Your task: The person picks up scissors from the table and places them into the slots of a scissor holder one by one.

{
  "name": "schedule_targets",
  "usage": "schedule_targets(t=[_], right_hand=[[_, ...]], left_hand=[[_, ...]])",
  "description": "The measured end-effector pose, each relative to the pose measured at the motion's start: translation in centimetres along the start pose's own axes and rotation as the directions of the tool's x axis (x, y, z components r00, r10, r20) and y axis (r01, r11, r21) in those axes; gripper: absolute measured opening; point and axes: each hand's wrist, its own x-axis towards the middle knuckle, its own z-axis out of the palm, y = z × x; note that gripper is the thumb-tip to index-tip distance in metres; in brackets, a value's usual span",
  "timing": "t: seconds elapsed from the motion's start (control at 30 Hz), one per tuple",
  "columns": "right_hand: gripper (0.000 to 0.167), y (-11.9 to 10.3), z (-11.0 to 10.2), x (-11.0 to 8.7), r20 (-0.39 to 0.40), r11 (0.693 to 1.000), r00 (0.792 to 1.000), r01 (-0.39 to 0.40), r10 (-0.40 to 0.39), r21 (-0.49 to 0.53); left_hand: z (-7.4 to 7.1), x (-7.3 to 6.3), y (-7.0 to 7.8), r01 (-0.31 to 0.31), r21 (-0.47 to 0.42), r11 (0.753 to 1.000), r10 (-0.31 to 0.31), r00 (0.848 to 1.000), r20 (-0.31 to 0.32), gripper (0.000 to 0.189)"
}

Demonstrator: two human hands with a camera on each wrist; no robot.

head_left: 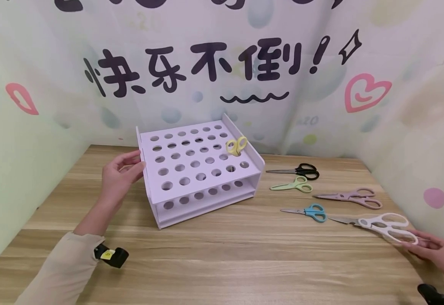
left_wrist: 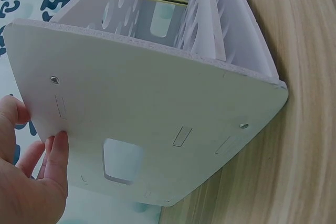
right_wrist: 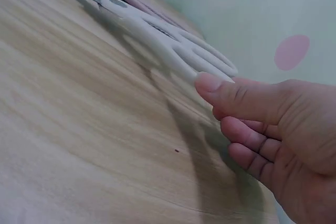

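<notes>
A white rack [head_left: 202, 212] with rows of round holes stands on the table. My left hand [head_left: 119, 173] touches its left side panel [left_wrist: 147, 93] with extended fingertips, near the panel's edge in the left wrist view. Yellow-handled scissors [head_left: 236, 146] stand in a hole at the rack's right side, handles up. At the far right my right hand [head_left: 437, 250] pinches one handle loop of the white scissors [head_left: 383, 224] between thumb and fingers. In the right wrist view the white handles [right_wrist: 157, 45] slant above the wood, casting a shadow, with the blades pointing away from my hand.
Right of the rack lie black scissors [head_left: 305, 170], light green scissors [head_left: 294, 185], pink scissors [head_left: 353, 197] and blue scissors [head_left: 313, 212]. The wooden table [head_left: 244, 262] meets a printed cloth backdrop [head_left: 313, 114] behind and at both sides.
</notes>
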Motion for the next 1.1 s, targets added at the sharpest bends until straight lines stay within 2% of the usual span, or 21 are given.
schedule_targets(t=[0.07, 0.1, 0.17, 0.23, 0.3, 0.37, 0.43, 0.47, 0.53, 0.6, 0.77, 0.9, 1.1], right_hand=[[0.042, 0.1, -0.2, -0.1, 0.038, 0.993, 0.999, 0.011, -0.016, 0.121], [0.043, 0.2, -0.3, -0.1, 0.058, 0.982, 0.998, 0.022, -0.033, 0.186], [0.046, 0.2, -0.4, -0.2, 0.095, 0.951, 0.992, 0.046, -0.079, 0.307], [0.048, 0.2, -0.6, -0.3, 0.136, 0.9, 0.979, 0.078, -0.149, 0.429], [0.05, 0.1, -0.7, -0.2, 0.166, 0.832, 0.957, 0.113, -0.238, 0.544], [0.05, -0.2, -0.8, -0.1, 0.18, 0.756, 0.935, 0.124, -0.307, 0.643], [0.052, 0.9, -1.6, 0.9, 0.196, 0.69, 0.915, 0.113, -0.353, 0.715], [0.052, 1.5, -2.0, 1.4, 0.195, 0.671, 0.909, 0.114, -0.368, 0.732], [0.054, 2.7, -3.0, 2.4, 0.199, 0.669, 0.907, 0.112, -0.37, 0.735], [0.056, 4.1, -4.2, 3.6, 0.199, 0.69, 0.908, 0.125, -0.369, 0.713], [0.057, 4.2, -5.3, 4.7, 0.159, 0.71, 0.915, 0.169, -0.371, 0.683], [0.057, 3.5, -5.5, 5.1, 0.114, 0.723, 0.927, 0.198, -0.357, 0.661], [0.056, 0.6, -4.7, 4.8, 0.088, 0.733, 0.918, 0.248, -0.386, 0.633]], left_hand=[[0.0, 0.0, -0.1, -0.008, 0.02, 1.0, 0.008, 1.0, -0.007, 0.043], [-0.2, 0.2, -0.4, -0.019, -0.006, 1.0, 0.019, 1.0, -0.004, 0.042], [-0.3, 0.1, -0.4, -0.025, 0.007, 1.0, 0.025, 1.0, -0.006, 0.042], [-0.3, 0.1, -0.4, -0.02, 0.011, 1.0, 0.02, 1.0, -0.011, 0.042], [-0.2, 0.0, -0.2, -0.007, -0.006, 1.0, 0.007, 1.0, -0.009, 0.042], [0.0, -0.2, 0.3, 0.015, 0.018, 1.0, -0.014, 1.0, -0.018, 0.043], [0.0, -0.2, 0.3, 0.023, -0.016, 1.0, -0.023, 1.0, -0.009, 0.043], [0.1, -0.3, 0.3, 0.025, -0.02, 0.999, -0.025, 1.0, -0.009, 0.043], [0.0, -0.2, 0.2, 0.023, -0.023, 0.999, -0.023, 1.0, -0.006, 0.043], [0.1, -0.2, 0.3, 0.018, -0.02, 1.0, -0.018, 1.0, -0.002, 0.043], [0.1, -0.2, 0.2, 0.013, -0.019, 1.0, -0.013, 1.0, -0.002, 0.043], [0.1, -0.2, 0.2, 0.011, -0.036, 0.999, -0.011, 1.0, -0.003, 0.042], [0.1, -0.3, 0.2, 0.0, -0.045, 0.999, 0.0, 1.0, -0.001, 0.042]])
